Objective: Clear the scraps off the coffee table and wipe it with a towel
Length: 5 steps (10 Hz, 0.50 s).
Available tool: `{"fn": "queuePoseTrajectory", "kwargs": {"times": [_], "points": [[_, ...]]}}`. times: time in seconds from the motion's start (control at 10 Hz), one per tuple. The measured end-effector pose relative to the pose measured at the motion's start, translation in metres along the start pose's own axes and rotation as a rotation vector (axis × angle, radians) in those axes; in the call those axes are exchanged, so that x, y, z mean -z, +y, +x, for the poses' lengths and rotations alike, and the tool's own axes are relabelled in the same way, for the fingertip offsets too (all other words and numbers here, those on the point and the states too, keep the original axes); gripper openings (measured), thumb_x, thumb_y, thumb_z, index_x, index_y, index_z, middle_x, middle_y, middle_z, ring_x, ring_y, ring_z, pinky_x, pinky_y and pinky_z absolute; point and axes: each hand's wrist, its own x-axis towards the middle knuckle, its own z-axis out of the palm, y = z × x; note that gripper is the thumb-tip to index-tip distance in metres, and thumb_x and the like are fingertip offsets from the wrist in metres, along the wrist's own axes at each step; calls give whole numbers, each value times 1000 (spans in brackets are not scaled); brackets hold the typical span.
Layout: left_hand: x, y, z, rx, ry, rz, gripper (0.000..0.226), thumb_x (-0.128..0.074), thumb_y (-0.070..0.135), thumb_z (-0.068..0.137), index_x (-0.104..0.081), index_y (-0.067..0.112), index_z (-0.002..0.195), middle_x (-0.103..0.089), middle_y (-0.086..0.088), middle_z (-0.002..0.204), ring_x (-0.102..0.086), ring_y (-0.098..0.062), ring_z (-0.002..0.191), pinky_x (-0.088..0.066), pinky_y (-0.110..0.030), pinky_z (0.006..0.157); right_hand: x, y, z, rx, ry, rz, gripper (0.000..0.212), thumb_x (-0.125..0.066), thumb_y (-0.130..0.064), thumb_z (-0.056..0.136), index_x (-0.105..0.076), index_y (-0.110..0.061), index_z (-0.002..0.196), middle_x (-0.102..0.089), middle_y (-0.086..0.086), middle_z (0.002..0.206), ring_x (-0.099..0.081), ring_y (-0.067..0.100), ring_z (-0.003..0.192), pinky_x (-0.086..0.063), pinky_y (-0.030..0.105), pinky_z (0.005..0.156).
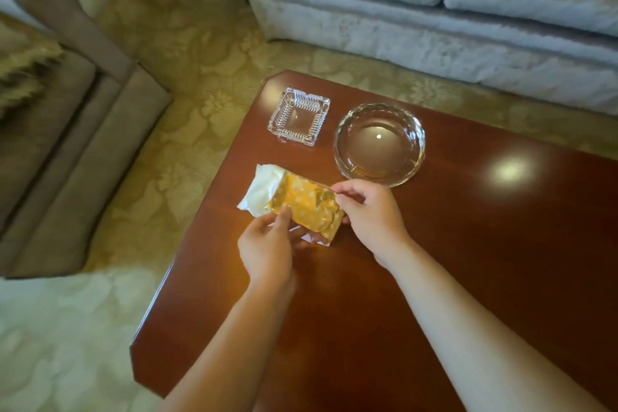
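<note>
Head view, as we list it: coffee table (468,244), glossy red-brown wood, on patterned carpet (200,77). Our left hand (267,244) and right hand (371,211) each pinch an end of a gold wrapper (307,207) near the table's left edge. A white tissue (264,187) lies partly under the wrapper. Square glass ashtray (298,116) at the far left corner, round glass dish (379,144) beside it. Grey sofa (434,27) beyond; brown armchair (67,144) to the left.

A home living room here: pale grey-blue velvet sofa (434,10), brown upholstered armchair (67,144), cream floral-patterned carpet (200,53) and a glossy reddish-brown wooden table (468,244).
</note>
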Motion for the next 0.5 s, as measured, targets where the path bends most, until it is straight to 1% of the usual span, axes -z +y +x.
{"fn": "queuePoseTrajectory", "kwargs": {"times": [0.1, 0.2, 0.3, 0.4, 0.5], "points": [[20, 4, 23, -6, 49, 96, 21, -77, 26, 92, -70, 7, 94, -77, -6, 75, -76, -23, 64, -58, -36, 61, -26, -13, 10, 19, -22, -97, 26, -60, -6, 100, -79, -20, 111, -75, -7, 103, -70, 9, 98, -57, 25, 81], [28, 6, 39, -19, 67, 205, 20, -77, 29, 92, -70, 10, 90, -77, -3, 68, -75, -23, 61, -61, -38, 63, -34, -16, 13, 25, 3, -157, 30, -59, -6, 100, -76, -17, 122, -75, -4, 114, -69, 11, 106, -54, 19, 82], [26, 10, 44, -38, 60, 255, 21, -76, 28, 93, -70, 8, 88, -77, -5, 72, -74, -19, 58, -59, -34, 58, -32, -12, 10, 22, 4, -164, 31, -63, -10, 100, -73, -16, 129, -75, -4, 122, -69, 10, 112, -52, 13, 82], [23, 7, 42, -55, 68, 308, 26, -72, 35, 95, -71, 11, 84, -75, -5, 66, -69, -18, 51, -58, -34, 57, -19, -7, 5, 40, 21, -179, 33, -67, -21, 100, -70, -18, 133, -73, -9, 123, -69, 5, 111, -52, 14, 87], [28, 2, 24, -29, 81, 341, 31, -68, 39, 97, -72, 12, 82, -74, -6, 66, -63, -17, 50, -56, -32, 54, -3, 1, -12, -1, 180, -157, 28, -67, -24, 101, -73, -19, 127, -75, -9, 117, -70, 4, 105, -47, 7, 78]]}}
